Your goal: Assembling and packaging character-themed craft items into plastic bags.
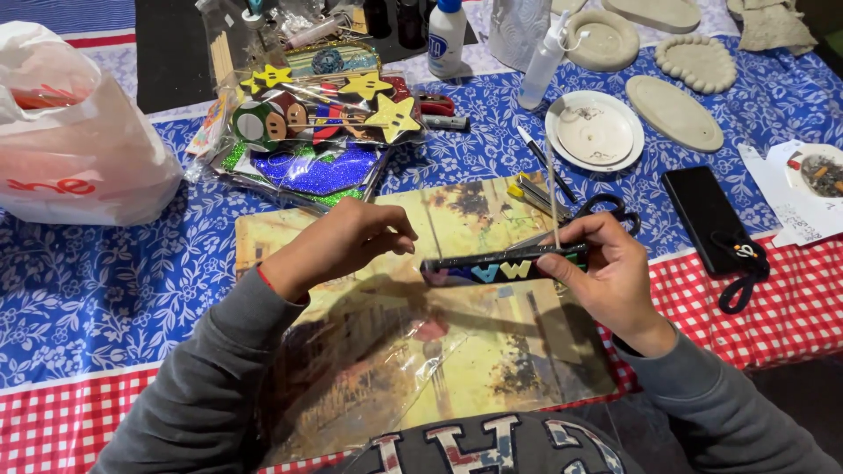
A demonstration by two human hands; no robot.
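A large printed sheet (457, 351) under plastic covers the table, likely as work surface. Above it the right hand (606, 276) grips a black letter strip (505, 265) (with thin stick), while the left hand (347, 241) pinches its other end, steadying it level.

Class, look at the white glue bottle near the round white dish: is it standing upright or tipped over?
Tipped: the glue bottle leans, nozzle away, beside the white dish.

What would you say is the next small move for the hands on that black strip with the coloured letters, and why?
Probably press the thin stick firmly against the black strip. The right hand pinches the strip's right end with the stick standing upright there, while the left hand only touches the left end with its fingertips. The stick looks merely held, not visibly fixed.
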